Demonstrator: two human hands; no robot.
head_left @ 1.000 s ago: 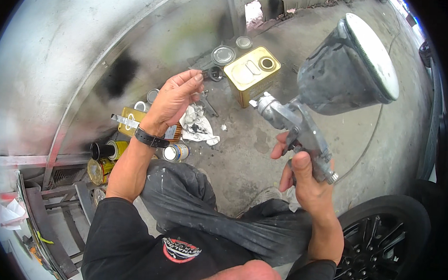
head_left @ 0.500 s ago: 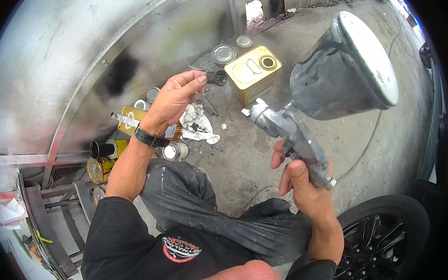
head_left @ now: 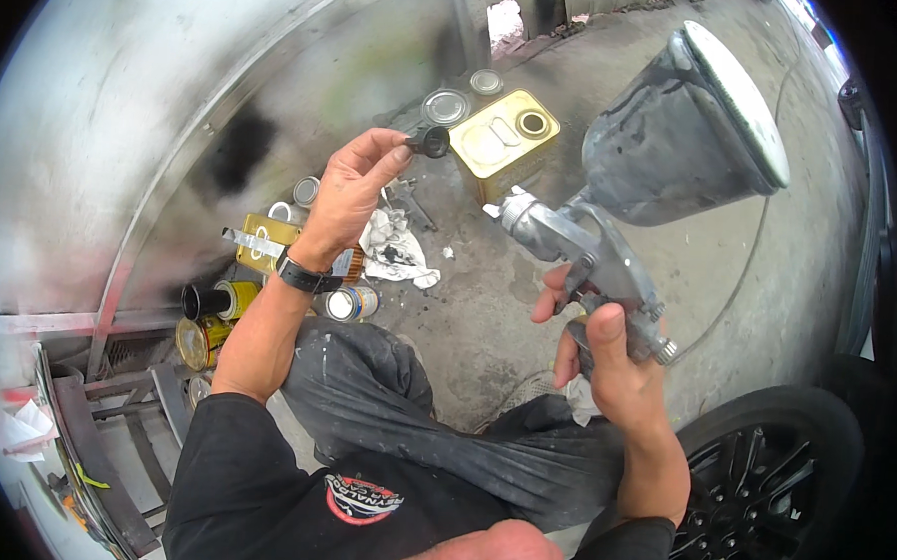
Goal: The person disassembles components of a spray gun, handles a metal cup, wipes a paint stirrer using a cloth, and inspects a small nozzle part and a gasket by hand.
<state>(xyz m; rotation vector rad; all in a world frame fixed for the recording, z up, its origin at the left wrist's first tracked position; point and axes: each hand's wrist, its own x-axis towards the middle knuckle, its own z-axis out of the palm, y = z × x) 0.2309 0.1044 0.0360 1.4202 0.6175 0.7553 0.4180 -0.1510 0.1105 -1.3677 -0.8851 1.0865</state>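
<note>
My right hand (head_left: 605, 362) is wrapped round the handle of a spray gun (head_left: 580, 251), a grey metal one with a large smeared cup (head_left: 655, 139) on top and a white lid. The gun's nozzle points left. My left hand (head_left: 358, 181) pinches a small black cap (head_left: 432, 142) between thumb and fingers, a little left of a rectangular gold metal can (head_left: 489, 147). That can stands upright on the floor with its round spout uncovered. A stained white rag (head_left: 398, 248) lies below my left hand.
Behind the gold can sit round lidded tins (head_left: 446, 107). At left, another gold can (head_left: 270, 242) and several paint tins (head_left: 206, 339) crowd along a paint-marked wall (head_left: 247, 91). A black car wheel (head_left: 759, 494) stands close on the right. A thin hose (head_left: 739, 283) trails over the concrete.
The black cap has turned in my left fingers and shows more of its round side. The spray gun has tilted and lowered slightly; my right grip has shifted a little on its handle.
</note>
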